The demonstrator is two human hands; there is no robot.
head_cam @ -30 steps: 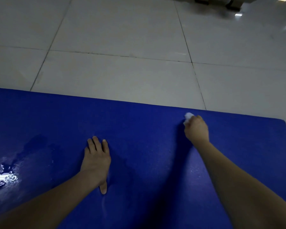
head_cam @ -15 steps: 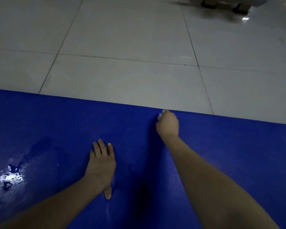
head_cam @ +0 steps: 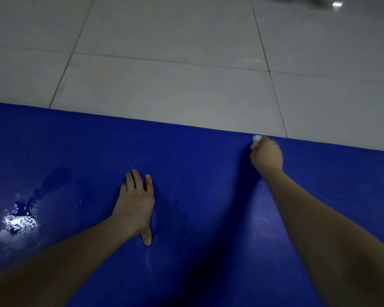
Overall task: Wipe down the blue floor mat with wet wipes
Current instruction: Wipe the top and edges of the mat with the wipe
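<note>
The blue floor mat (head_cam: pixel 197 165) lay flat on the tiled floor (head_cam: pixel 164 85) and filled the lower part of the head view, its far edge running just ahead of both hands. The right hand (head_cam: pixel 267 155) was curled round a small bunched wet wipe (head_cam: pixel 256 140) and pressed it onto the mat right at that far edge; only a white tuft showed past the knuckles. The left hand (head_cam: pixel 136 200) lay palm down on the mat with fingers straight, holding nothing, seemingly as a brace. The mat looked soft and slightly yielding, since faint creases ran from beside the left thumb. It was probably light enough to creep on smooth tile, so a steadying palm made sense. The wipe was limp and damp, best kept wadded under the fingertips rather than spread thin. A wet patch (head_cam: pixel 18 222) glinted on the mat at the far left, and that part would likely be slick. No packet or other container of wipes was in view.
</note>
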